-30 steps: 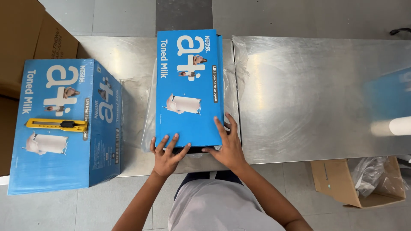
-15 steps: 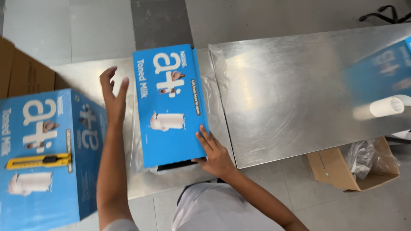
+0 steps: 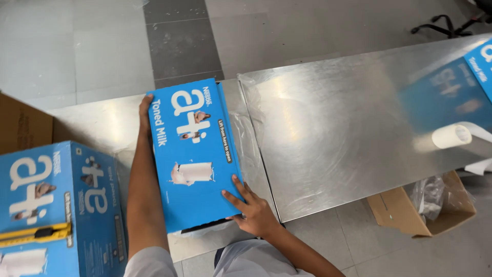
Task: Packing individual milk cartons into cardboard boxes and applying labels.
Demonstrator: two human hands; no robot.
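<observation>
A flat blue carton [image 3: 192, 154] with white lettering and a milk-pack picture lies on the steel table [image 3: 348, 128], over crumpled clear plastic. My left hand [image 3: 145, 110] reaches along its left side and grips the far left corner. My right hand [image 3: 252, 209] presses on the near right corner, fingers spread on the top face. The near end of the carton hangs slightly past the table's front edge.
A larger blue carton [image 3: 56, 205] stands at the left with a yellow utility knife [image 3: 33, 234] on top. A brown cardboard box [image 3: 23, 128] sits behind it. A white tape roll [image 3: 451, 136] and another blue carton [image 3: 482, 61] are at the right. An open cardboard box with plastic [image 3: 425, 205] rests on the floor.
My left hand went from the carton's near edge up along its left side to the far corner. The carton has turned slightly; the view has shifted right.
</observation>
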